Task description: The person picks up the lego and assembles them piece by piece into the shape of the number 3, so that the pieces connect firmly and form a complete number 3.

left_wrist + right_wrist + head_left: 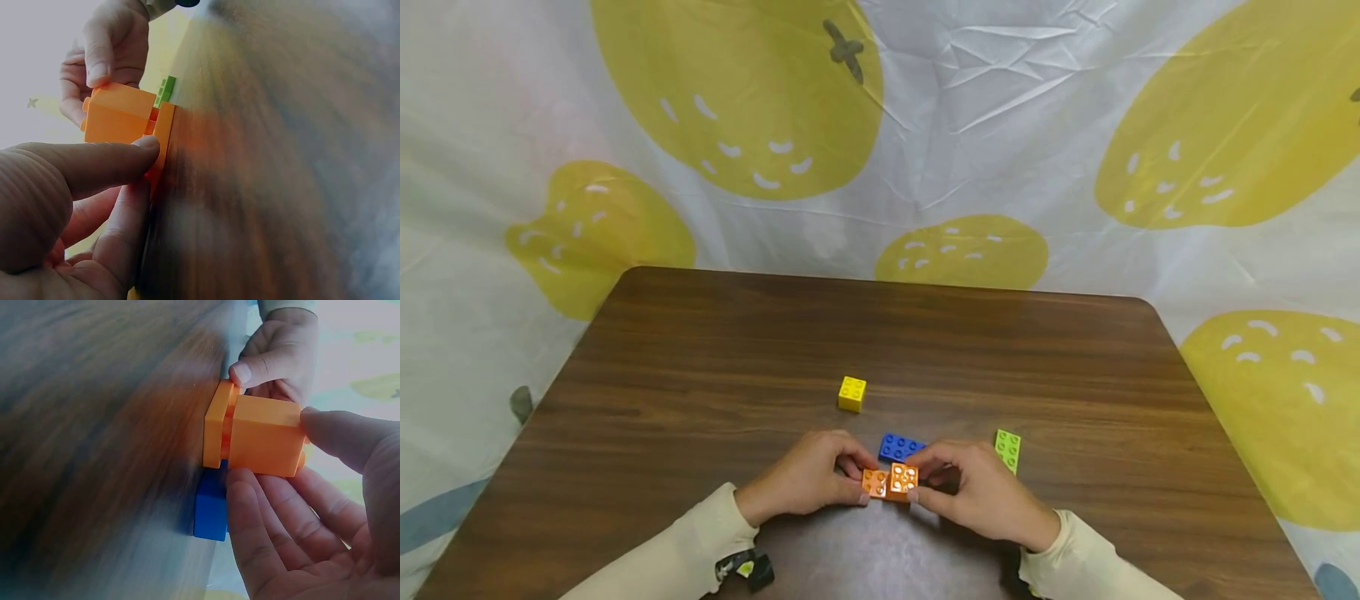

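My left hand [808,479] pinches the left end of a flat orange building brick [874,483] lying low at the table. Between thumb and fingers, my right hand [985,492] holds a taller orange square brick [905,478] over the flat brick's right end. In the right wrist view, a narrow gap with studs shows between the square brick [265,434] and the flat brick [215,425]. Just behind them sits a blue studded brick [901,447], partly hidden by my right fingers.
A yellow square brick [852,394] stands farther back on the brown wooden table [737,350]. Beyond my right hand lies a light green flat brick [1008,450], partly covered by it. A fruit-patterned cloth [940,133] hangs behind the table.
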Demonstrator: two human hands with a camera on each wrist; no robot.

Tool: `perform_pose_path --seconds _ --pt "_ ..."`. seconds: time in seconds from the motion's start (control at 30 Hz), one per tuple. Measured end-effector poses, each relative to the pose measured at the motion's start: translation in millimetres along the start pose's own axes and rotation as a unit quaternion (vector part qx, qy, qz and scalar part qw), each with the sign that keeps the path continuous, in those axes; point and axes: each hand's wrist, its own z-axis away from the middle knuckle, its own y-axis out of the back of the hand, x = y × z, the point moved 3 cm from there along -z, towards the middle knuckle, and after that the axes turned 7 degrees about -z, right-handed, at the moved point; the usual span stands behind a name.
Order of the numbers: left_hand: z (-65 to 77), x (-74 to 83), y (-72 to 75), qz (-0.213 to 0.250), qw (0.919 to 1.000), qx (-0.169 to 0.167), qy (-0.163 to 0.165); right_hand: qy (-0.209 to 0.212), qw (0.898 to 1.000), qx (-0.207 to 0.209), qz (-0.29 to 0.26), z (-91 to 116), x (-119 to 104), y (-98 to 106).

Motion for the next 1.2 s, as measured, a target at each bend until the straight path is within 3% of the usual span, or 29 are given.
perform_pose_path --seconds 0.33,0.57,0.83,1.2 --pt "2.4 -2.2 2.0 0.029 0.9995 -0.008 -0.013 0.020 1.000 0.008 0.023 -2 -1 -2" --pt "0.6 -1.9 7.2 0.010 0.9999 -0.007 -0.008 0.027 0.999 -0.001 0.034 -10 -3 0" --pt "-1.9 -4.1 4.5 0.003 0.9999 -0.008 -0.008 0.029 0.997 -0.006 0.068 -10 -6 9" --pt "0.7 -1.3 0.1 -0.003 0.9999 -0.010 0.002 0.034 0.996 -0.004 0.077 -10 -9 8"
